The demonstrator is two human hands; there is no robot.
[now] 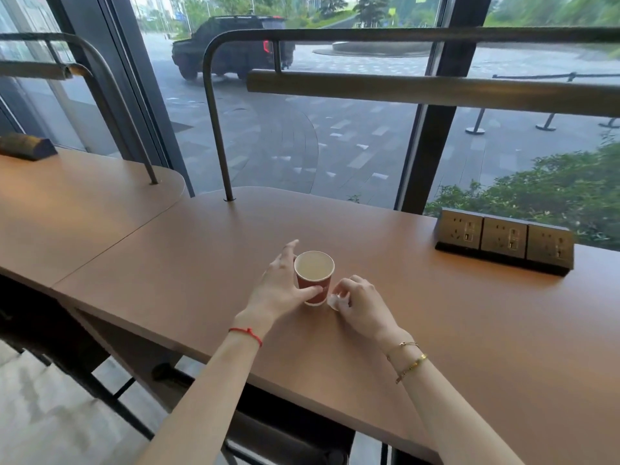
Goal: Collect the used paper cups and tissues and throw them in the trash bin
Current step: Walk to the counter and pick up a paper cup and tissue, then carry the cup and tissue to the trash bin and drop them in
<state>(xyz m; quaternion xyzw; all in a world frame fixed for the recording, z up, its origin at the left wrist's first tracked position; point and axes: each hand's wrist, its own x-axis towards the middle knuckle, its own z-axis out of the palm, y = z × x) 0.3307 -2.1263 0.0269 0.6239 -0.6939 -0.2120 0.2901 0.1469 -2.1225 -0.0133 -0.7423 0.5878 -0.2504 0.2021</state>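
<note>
one red paper cup (pixel 314 278) and one crumpled tissue (pixel 334 301) on the brown counter (pixel 469 330), a hand at each.

the cup stands upright near the middle of the counter, its pale inside showing. the left hand (pixel 280 285) is at its left side, thumb laid across the lower front of the cup wall and the other fingers stretched out, slightly spread, past the rim behind it. just to the cup's right the white tissue lies on the counter, pinched in the curled fingers of the right hand (pixel 360 302). a red string circles the left wrist, gold bracelets the right. further right along the counter sits a dark block of three power sockets (pixel 505 239). a curved metal rail (pixel 214 129) rises from the counter's far edge in front of the window, with a dark car (pixel 231 45) on the paving outside.
</note>
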